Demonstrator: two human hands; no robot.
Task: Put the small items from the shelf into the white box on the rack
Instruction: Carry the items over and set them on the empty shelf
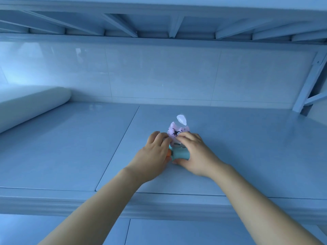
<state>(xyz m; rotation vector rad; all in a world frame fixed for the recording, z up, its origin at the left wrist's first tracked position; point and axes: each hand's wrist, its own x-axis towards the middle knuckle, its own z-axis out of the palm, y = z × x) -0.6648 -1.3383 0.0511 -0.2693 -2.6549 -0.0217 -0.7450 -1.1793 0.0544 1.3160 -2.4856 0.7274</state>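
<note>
A: Right, both your hands are down on the shelf, closing round the little cluster of items.

B: Your left hand cups the left end of the teal tube; your right hand curls over its right end, thumb tucked underneath.

A: That tube's long axis runs left to right, straight between your palms.

B: Just beyond the tube, the pink patterned pouch stands under your fingertips, touching them.

A: Both grips look clenched on the bundle. No white box in view, so lift it clear together.
</note>
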